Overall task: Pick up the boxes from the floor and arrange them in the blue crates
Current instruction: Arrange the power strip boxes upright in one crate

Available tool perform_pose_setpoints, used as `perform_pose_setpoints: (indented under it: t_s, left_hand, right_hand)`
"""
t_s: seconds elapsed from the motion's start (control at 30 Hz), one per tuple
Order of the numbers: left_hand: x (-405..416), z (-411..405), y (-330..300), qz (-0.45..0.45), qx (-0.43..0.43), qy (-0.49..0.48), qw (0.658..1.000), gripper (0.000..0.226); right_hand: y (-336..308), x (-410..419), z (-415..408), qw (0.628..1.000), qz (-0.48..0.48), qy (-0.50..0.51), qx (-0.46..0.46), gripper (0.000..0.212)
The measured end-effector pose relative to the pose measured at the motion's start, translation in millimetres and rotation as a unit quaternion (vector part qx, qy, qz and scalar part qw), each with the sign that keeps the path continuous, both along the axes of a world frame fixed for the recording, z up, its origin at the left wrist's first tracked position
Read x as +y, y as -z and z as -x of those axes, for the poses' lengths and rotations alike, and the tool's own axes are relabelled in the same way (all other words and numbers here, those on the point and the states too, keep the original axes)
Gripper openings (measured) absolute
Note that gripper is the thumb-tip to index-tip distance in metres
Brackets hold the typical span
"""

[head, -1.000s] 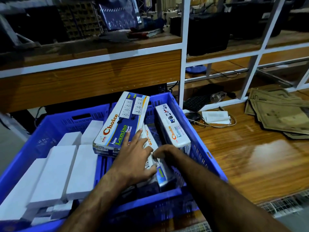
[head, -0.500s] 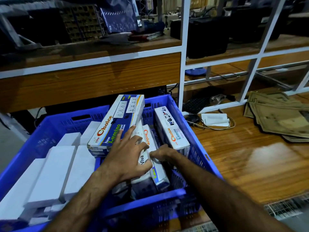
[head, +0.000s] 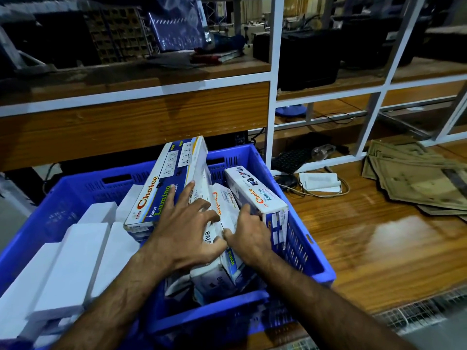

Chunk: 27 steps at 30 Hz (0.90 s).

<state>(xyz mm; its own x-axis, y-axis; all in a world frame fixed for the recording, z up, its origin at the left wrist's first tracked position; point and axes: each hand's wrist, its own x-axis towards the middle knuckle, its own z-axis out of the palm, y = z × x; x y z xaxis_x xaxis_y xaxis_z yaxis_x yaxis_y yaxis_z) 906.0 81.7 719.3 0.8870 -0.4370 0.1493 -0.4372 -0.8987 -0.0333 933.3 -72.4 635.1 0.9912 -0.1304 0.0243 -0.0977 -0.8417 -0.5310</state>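
Note:
A blue crate [head: 209, 303] stands on a wooden shelf in front of me. Plain white boxes [head: 75, 248] fill its left half. A large "Choice Lumino" box [head: 161, 188] leans tilted on its edge in the middle. My left hand [head: 187, 231] rests spread on it and on the narrower boxes beside it. A slim white Choice box [head: 226, 205] and a "Viva" box [head: 209, 238] stand wedged in the right half. Another Choice box [head: 255, 193] lies along the right wall. My right hand [head: 250, 236] grips the slim white box, fingers tucked into the gap beside it.
Wooden shelf surface [head: 353, 236] extends to the right, with a white adapter and cable [head: 319, 181], a black keyboard [head: 290, 157] and a pile of folded khaki sheets [head: 417, 180]. A white frame post [head: 274, 97] rises just behind the crate. Wire mesh [head: 417, 317] edges the shelf.
The large Choice box has tipped further up onto its edge and leans left. Both hands have shifted on the narrow boxes; the right hand's fingers now hook into the gap.

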Motion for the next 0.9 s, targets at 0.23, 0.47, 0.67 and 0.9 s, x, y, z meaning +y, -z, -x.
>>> perform_pose_setpoints:
  t_s: [0.23, 0.47, 0.67, 0.9]
  left_hand:
    - [-6.4, -3.6, -1.5, -0.035, 0.008, 0.024, 0.999, 0.069]
    - [-8.6, -13.7, 18.0, -0.066, 0.022, 0.049, 0.996, 0.063]
    - [-12.9, -19.1, 42.8, -0.124, 0.047, 0.069, 0.989, 0.032]
    - [-46.3, -9.7, 37.3, -0.155, 0.123, 0.064, 0.978, 0.102]
  right_hand:
    - [-11.0, -0.9, 8.4, 0.998, 0.045, -0.026, -0.045, 0.063]
    - [-24.2, -0.8, 16.6, 0.987, 0.124, -0.048, -0.086, 0.071]
    - [-22.9, -2.7, 19.4, 0.979, 0.175, -0.084, -0.067, 0.041]
    - [-40.7, -32.4, 18.3, 0.981, 0.134, -0.133, -0.046, 0.022]
